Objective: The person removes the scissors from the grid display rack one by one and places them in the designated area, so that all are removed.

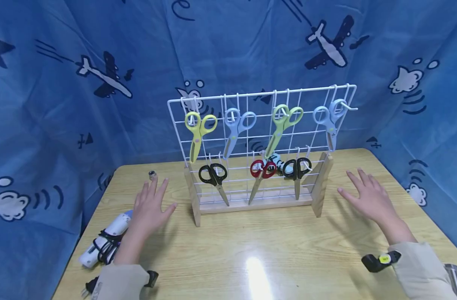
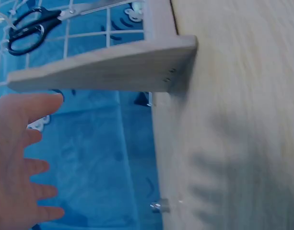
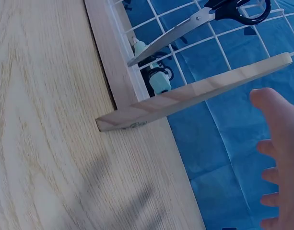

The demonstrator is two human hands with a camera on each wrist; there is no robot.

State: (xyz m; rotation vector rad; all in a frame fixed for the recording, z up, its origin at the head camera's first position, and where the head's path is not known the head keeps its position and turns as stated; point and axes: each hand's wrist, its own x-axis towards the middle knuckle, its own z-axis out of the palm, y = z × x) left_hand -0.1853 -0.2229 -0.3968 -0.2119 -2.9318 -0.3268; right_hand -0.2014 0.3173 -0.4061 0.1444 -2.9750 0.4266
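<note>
A white wire rack (image 1: 247,95) on a wooden stand holds several scissors on hooks. Along the top hang yellow scissors (image 1: 197,132), blue scissors (image 1: 234,130), green scissors (image 1: 280,130) and more blue scissors (image 1: 331,121) at the right end. Below them are black scissors (image 1: 214,179), red-handled scissors (image 1: 261,171) and a second black pair (image 1: 297,173). My left hand (image 1: 149,210) hovers over the table left of the stand, fingers spread, holding nothing. To the right of the stand my right hand (image 1: 369,198) is likewise spread and holds nothing.
On the left lies a white device (image 1: 114,233) with a black cord wound round it. A small metal piece (image 1: 152,175) stands near the back left edge. Behind the rack sits a pale teal item (image 3: 158,80). A metal cylinder (image 1: 454,280) lies at the right edge.
</note>
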